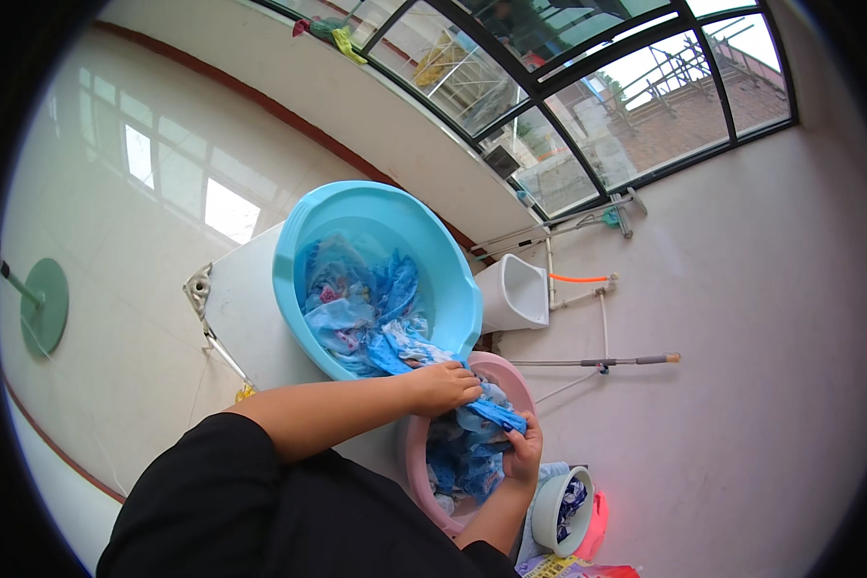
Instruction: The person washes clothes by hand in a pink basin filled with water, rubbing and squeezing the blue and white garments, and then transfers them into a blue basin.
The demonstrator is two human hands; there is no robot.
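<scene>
A strip of blue patterned wet fabric (497, 414) stretches between my two hands. My left hand (444, 388) grips it by the rim of a light-blue plastic basin (376, 199), where more of the blue and white cloth trails back into the water. My right hand (524, 451) has the other end, over a pink basin (415, 462). Inside the blue basin a heap of blue and white laundry (347, 303) lies partly under water. The pink basin holds another pile of blue fabric (469, 462), partly hidden by my hands and forearms.
The blue basin stands on a white surface (246, 289) with a metal corner. At the wall are a white mop sink (527, 292), pipes and long-handled mops (585, 361). Lower right stands a small pale basin (560, 506) with dark-blue cloth. A green round base (43, 307) is at far left.
</scene>
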